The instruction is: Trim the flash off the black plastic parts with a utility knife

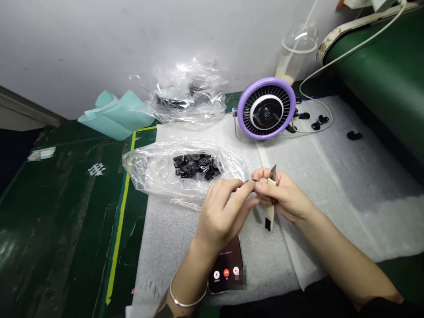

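Note:
My left hand (221, 210) is closed, its fingertips pinching a small dark part (251, 181) that is mostly hidden. Meeting it fingertip to fingertip, my right hand (286, 196) is closed around a craft knife (270, 214) with a pale handle. The knife's pointed blade (273, 171) sticks up past the fingers, and its black end points down. Beyond my left hand, several black plastic parts (195, 165) lie in a pile on a clear plastic bag (149, 174). Under my left wrist rests a phone (226, 260) showing a call screen, partly covered by the forearm.
A purple-rimmed fan (243, 119) stands at the back, beside a plastic cup (291, 57). Bagged parts (192, 97) and teal sheets (115, 115) sit along the wall. Loose black pieces (354, 135) and a white cable (331, 117) lie right, near a green roll-like surface (380, 75).

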Demonstrator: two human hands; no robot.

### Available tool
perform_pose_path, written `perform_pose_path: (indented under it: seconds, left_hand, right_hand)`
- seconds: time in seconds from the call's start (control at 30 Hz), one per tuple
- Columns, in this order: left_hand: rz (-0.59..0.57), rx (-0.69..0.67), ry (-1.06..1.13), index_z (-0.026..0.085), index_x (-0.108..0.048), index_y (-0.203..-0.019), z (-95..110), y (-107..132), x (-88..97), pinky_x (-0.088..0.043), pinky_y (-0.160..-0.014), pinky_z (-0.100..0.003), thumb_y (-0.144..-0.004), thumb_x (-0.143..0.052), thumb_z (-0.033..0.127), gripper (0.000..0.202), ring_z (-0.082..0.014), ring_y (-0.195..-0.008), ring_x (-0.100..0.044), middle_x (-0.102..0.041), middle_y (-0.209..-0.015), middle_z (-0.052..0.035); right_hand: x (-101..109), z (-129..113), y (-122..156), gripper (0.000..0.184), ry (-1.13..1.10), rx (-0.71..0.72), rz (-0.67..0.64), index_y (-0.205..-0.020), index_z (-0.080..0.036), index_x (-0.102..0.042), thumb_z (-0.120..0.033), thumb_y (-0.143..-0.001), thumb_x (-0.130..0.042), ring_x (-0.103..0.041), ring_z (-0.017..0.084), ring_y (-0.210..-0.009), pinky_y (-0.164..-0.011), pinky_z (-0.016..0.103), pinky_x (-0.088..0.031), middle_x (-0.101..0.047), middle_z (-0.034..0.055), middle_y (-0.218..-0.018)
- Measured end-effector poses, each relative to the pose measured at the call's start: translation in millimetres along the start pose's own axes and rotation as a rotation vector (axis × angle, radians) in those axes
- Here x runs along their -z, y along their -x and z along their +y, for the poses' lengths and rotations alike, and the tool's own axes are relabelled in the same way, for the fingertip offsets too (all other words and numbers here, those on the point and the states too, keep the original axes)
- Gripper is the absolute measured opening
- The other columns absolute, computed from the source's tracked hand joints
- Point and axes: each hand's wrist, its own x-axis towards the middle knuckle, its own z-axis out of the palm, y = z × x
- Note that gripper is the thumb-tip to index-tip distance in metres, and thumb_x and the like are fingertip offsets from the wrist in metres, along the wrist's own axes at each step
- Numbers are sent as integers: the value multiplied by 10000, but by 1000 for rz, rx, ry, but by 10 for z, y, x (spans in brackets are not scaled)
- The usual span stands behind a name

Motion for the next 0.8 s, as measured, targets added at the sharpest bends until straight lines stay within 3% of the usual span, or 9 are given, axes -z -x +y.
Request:
perform_pose_path:
  seconds: [0.13,0.23,0.37,0.47,0.63,0.8]
  left_hand:
    - [7,25,93,130,-648,-1219,-5,13,-21,-599,-803,-329,-971,-605,31,271,-208,-926,-698,-741,-1017,-108]
    - [8,149,338,162,-672,-1214,16,23,-37,-606,-805,-304,-997,-568,62,260,-185,-926,-701,-728,-1021,-83]
    - [27,513,819,254,-620,-1360,3,38,-66,-488,-505,-221,-1073,-519,245,304,-100,-598,-556,-632,-888,-17]
    - [29,639,1141,318,-568,-1301,-31,29,-51,-378,-431,-183,-1057,-577,313,244,-74,-514,-450,-595,-823,19]
    - [-167,777,1411,262,-531,-1107,8,-5,9,-325,-436,-155,-994,-687,364,217,-79,-531,-449,-547,-745,31]
    - [-280,757,1416,225,-573,-1044,92,-2,-14,-422,-492,-189,-992,-681,465,269,-113,-611,-591,-686,-826,-39]
  right_hand:
    - [-33,-76,93,356,-60,-28,-113,-821,-191,-607,-430,-794,-869,-237,47,-463,-440,206,-234,-330,-128,-540]
    - [2,-171,159,279,-72,-5,-160,-915,-187,-625,-391,-835,-797,-256,56,-471,-445,208,-273,-355,-117,-571]
    - [135,-286,180,188,-47,70,-121,-999,-238,-518,-361,-896,-616,-362,102,-540,-488,241,-372,-448,-71,-684]
    - [187,-317,169,128,58,151,-65,-955,-239,-501,-247,-919,-624,-375,92,-561,-487,219,-333,-474,-62,-734]
    - [119,-297,204,186,289,265,-124,-925,-198,-637,-113,-826,-769,-463,79,-575,-512,206,-369,-513,-67,-692]
    - [64,-233,229,51,417,308,-116,-940,-195,-648,-188,-945,-698,-639,119,-621,-579,237,-486,-664,-25,-703]
